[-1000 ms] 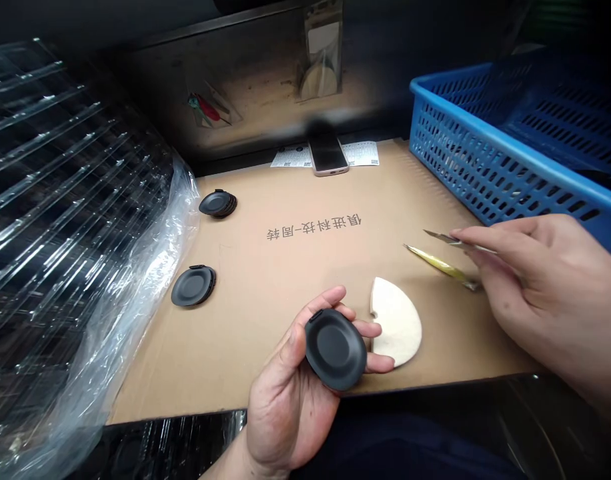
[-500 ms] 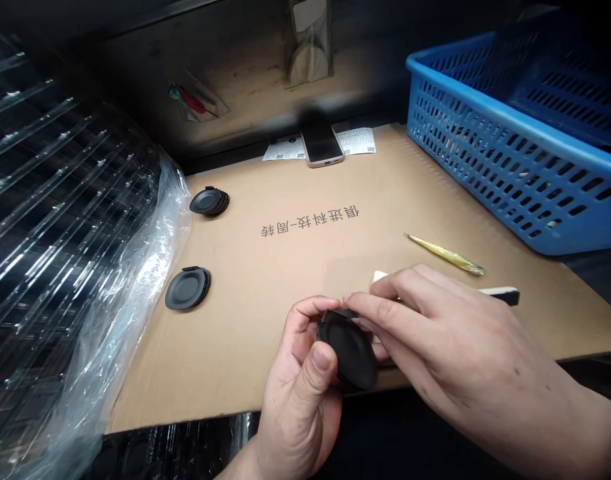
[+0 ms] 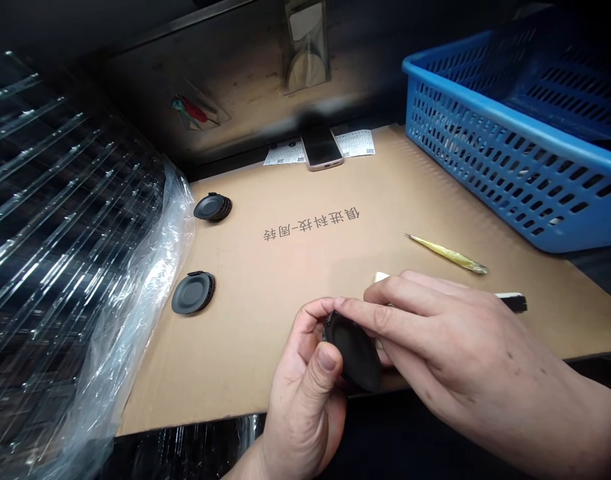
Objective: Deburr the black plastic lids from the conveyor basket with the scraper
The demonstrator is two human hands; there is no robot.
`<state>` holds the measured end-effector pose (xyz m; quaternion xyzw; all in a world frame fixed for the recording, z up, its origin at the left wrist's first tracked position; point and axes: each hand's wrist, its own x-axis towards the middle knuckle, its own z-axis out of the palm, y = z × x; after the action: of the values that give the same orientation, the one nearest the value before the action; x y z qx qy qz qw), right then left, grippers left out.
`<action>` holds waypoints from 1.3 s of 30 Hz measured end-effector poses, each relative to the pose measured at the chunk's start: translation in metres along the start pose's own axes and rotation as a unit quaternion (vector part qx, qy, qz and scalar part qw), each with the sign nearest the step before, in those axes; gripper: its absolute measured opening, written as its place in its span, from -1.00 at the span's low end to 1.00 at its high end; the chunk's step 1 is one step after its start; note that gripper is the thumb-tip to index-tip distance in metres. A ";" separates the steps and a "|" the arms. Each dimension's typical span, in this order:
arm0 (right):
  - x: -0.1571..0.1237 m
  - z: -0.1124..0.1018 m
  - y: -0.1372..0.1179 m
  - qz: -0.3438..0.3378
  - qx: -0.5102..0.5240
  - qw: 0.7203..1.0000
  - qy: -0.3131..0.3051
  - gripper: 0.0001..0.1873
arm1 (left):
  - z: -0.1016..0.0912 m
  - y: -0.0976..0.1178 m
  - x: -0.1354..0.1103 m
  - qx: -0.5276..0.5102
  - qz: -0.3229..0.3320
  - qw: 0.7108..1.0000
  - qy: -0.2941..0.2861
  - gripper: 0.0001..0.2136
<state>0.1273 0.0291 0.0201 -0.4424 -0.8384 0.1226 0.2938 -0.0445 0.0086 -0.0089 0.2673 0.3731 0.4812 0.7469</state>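
Observation:
A black round dished disc [image 3: 354, 350] is held tilted on its edge in my left hand [image 3: 305, 393], thumb on the near face and fingers behind. Over its upper right edge lies my right hand [image 3: 450, 340], closed, its fingertips pressed to the rim close to my left fingertips. Part of the disc's rim is covered by those fingers. From behind my right hand a small white corner [image 3: 382, 276] sticks out, and on the other side a white-and-black strip [image 3: 514, 302]; whether they are one object is hidden.
Two stacks of similar black discs, a far one [image 3: 212, 207] and a near one [image 3: 192, 293], sit on the cardboard [image 3: 265, 320]. Yellow-wrapped tweezers [image 3: 448, 253] lie at right, near a blue basket [image 3: 505, 147]. A phone [image 3: 321, 147] rests on paper; clear plastic [image 3: 170, 220] borders the left.
My right index fingertip has shifted slightly left along the disc's upper rim to meet the left fingertips. The disc stays in my left hand. The whole view has moved a little.

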 end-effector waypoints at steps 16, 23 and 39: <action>-0.002 0.002 0.003 0.003 -0.026 1.000 -0.010 -0.69 | 0.004 0.002 0.004 0.004 0.007 1.000 0.002 -0.60; -0.002 0.000 0.005 0.002 -0.046 0.999 -0.015 -0.70 | 0.004 0.001 0.002 0.006 0.007 1.000 -0.004 -0.62; -0.003 -0.001 0.005 0.040 0.027 0.998 -0.029 -0.70 | 0.004 0.001 0.003 -0.012 -0.002 1.000 -0.023 -0.60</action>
<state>0.1327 0.0295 0.0174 -0.4642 -0.8244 0.1693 0.2761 -0.0410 0.0122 -0.0064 0.2687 0.3501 0.4782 0.7593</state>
